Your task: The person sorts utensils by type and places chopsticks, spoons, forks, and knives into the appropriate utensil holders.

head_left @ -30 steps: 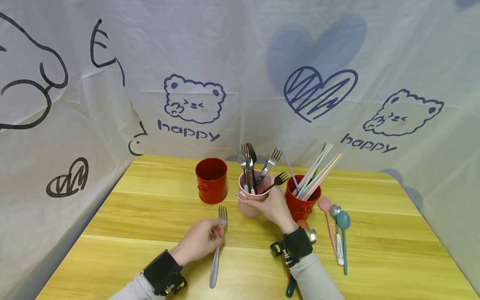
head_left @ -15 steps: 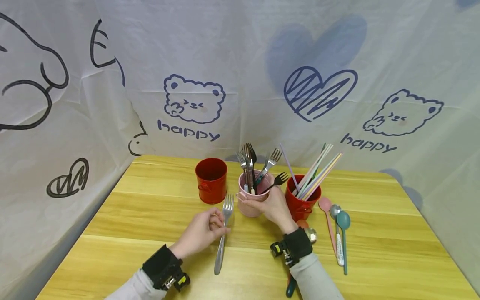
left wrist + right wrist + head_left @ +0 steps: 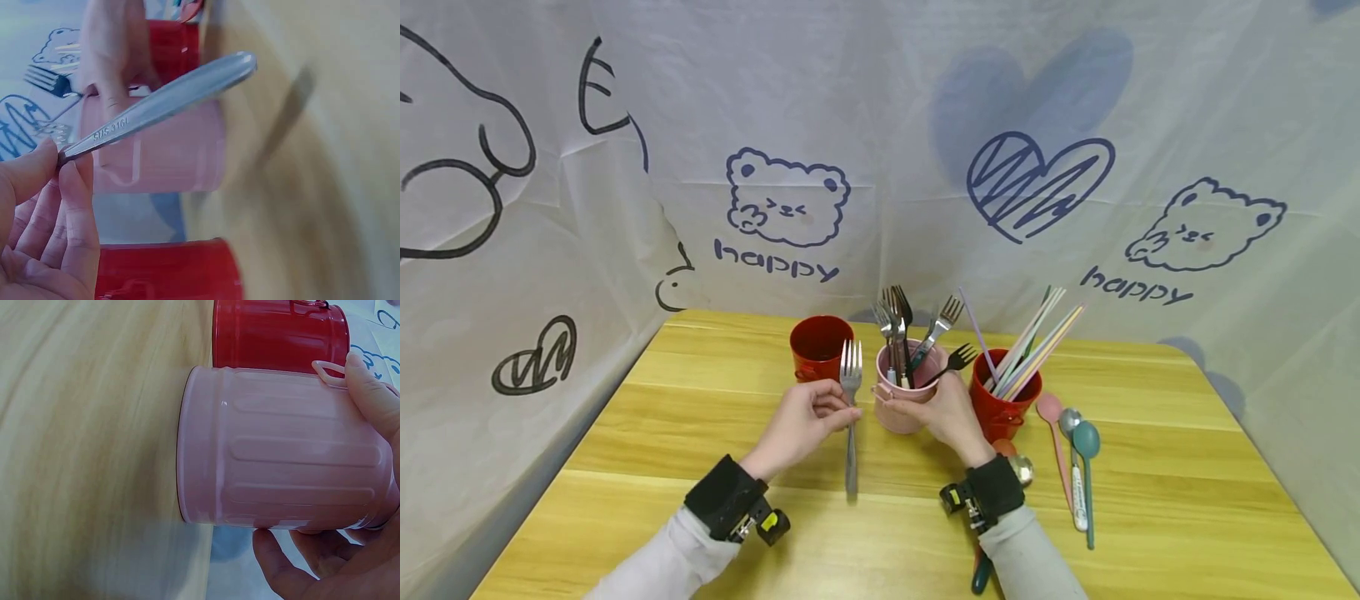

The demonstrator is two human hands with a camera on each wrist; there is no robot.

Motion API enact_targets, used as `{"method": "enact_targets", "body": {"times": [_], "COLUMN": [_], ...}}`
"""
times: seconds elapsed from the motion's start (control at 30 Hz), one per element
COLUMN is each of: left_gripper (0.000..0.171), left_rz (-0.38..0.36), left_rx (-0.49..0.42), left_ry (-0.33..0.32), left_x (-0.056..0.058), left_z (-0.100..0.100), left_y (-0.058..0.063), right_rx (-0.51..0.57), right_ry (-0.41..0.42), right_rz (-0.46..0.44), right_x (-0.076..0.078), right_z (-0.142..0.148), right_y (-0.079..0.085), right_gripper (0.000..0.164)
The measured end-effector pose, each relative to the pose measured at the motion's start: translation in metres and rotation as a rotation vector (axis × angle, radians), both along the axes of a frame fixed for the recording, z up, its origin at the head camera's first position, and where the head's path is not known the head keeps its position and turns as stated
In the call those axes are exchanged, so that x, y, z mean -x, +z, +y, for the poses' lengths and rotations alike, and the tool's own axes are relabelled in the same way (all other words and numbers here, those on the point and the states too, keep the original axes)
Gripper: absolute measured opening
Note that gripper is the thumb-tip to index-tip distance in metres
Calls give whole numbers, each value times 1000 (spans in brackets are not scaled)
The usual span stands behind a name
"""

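My left hand [image 3: 805, 421] pinches a silver fork [image 3: 852, 446] between thumb and fingers. The fork's tines point up and its handle end hangs over the table, as the left wrist view [image 3: 181, 94] shows of the fork handle. Just right of it stands a pink bucket [image 3: 898, 412], upright on the table, holding several forks [image 3: 901, 325] with tines up. A black fork [image 3: 961, 358] leans over its right rim. My right hand [image 3: 951, 417] grips the bucket near its rim; in the right wrist view the thumb [image 3: 369, 387] lies by the bucket's small handle and fingers reach underneath.
A red bucket [image 3: 822, 346] stands behind my left hand. Another red bucket [image 3: 1007, 417] with several straws [image 3: 1037, 342] is right of the pink one. Several spoons, among them a teal spoon [image 3: 1087, 442] and a pink spoon [image 3: 1051, 408], lie on the table [image 3: 1180, 467] at right.
My left hand has lifted the fork off the table and carried it up and slightly right, toward the pink bucket. The right hand and the pink bucket have stayed in place.
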State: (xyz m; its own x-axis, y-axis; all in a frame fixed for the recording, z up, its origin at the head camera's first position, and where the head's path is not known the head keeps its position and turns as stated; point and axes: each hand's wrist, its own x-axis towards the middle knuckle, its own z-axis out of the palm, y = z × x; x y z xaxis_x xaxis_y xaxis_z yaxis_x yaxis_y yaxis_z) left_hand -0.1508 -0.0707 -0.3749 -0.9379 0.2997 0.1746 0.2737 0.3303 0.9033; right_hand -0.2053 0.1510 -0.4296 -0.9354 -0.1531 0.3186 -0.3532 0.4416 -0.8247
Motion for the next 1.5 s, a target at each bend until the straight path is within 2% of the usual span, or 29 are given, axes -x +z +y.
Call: {"method": "enact_targets", "body": {"times": [0.07, 0.13, 0.2, 0.3, 0.43, 0.53, 0.67, 0.93, 1.03, 1.27, 1.5], "left_gripper": [8, 8, 8, 9, 11, 12, 14, 14, 14, 26, 22], "left_rz": [32, 59, 105, 187, 285, 320, 338, 303, 279, 159, 256], "left_rx": [11, 17, 11, -6, -33, -68, -97, -93, -48, 111, 188], "left_ry": [17, 38, 54, 72, 113, 140, 167, 186, 177, 147, 174], "left_x": [0, 9, 19, 38, 47, 53, 60, 70, 72, 73, 62], "left_z": [3, 4, 4, 5, 11, 17, 25, 41, 44, 39, 29], "left_y": [17, 20, 22, 21, 38, 49, 55, 46, 40, 19, 5], "right_rx": [19, 43, 54, 40, -4, -7, 1, -34, -30, -80, -29], "right_ry": [10, 30, 39, 31, -1, -8, 2, -26, -31, -64, -25], "right_rz": [11, 26, 33, 37, 13, 0, -14, -58, -58, -46, -9], "right_x": [-6, -11, -11, -4, 3, 3, 3, 2, 2, 0, 0], "right_z": [-2, -5, -5, -3, -1, -1, -2, -2, -2, -2, 1], "right_y": [10, 18, 19, 7, -3, -4, -2, -4, -4, -4, -4], "right_gripper": [89, 88, 87, 89, 94, 95, 93, 94, 95, 103, 99]}}
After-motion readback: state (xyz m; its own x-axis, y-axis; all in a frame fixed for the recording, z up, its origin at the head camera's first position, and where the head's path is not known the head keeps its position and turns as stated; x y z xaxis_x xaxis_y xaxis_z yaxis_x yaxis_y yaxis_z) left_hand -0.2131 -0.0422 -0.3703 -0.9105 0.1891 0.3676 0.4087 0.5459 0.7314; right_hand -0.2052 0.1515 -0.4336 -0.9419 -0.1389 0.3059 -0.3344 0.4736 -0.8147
